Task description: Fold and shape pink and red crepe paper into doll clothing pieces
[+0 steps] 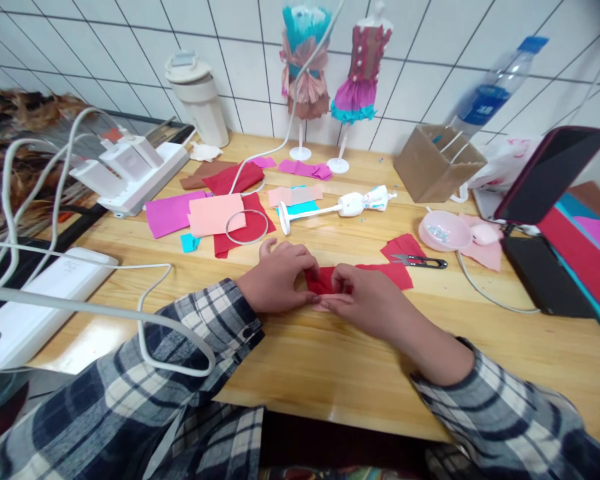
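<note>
A long red strip (395, 273) lies near the middle of the wooden table, with a narrow pink edge (321, 307) showing at its near side. My left hand (280, 277) pinches the strip's left end between thumb and fingers. Close beside it, my right hand (367, 300) is closed on the same strip, thumb and fingertips at the pink edge. Black thread snips (433, 263) rest over a red scrap (403, 247) to the right. Beyond my hands a bare white mini mannequin (353, 203) lies on its side.
Two dressed mannequins (306, 73) stand by the tiled wall. Coloured pieces and a metal ring (247, 227) lie back left. A pink bowl (445, 231), cardboard box (437, 167) and phone (555, 170) are right. Cables and a power bank (45, 307) are left.
</note>
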Demonstrator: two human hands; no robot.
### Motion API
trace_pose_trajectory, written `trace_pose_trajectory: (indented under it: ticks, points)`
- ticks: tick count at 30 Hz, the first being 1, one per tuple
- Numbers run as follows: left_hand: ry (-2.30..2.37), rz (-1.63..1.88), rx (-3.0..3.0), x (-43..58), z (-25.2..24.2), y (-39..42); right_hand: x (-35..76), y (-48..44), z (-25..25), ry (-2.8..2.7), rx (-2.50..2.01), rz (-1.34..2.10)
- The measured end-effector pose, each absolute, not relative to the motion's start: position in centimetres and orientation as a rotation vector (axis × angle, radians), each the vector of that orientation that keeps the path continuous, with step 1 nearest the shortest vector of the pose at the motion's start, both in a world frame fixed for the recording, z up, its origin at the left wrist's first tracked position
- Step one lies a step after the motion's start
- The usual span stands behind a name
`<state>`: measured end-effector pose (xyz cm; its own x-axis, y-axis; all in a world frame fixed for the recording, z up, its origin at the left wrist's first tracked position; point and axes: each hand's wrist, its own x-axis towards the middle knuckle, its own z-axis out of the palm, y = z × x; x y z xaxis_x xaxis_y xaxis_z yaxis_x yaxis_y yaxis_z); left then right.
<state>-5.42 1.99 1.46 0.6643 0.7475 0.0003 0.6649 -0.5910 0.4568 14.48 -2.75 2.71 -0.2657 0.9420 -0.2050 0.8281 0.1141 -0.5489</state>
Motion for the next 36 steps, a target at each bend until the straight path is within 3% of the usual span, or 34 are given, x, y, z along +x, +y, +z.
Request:
trace_pose_trajectory:
  ticks: [16,36]
  points:
    - [1.070,0.222,2.472,-5.7,1.9,1.9,18.0,-2.4,4.3,-2.187,-1.798,1.084]
    - [1.108,0.189,2.483,-5.7,2.3,1.8,21.7,-1.0,1.7,-2.101,-1.798,1.150]
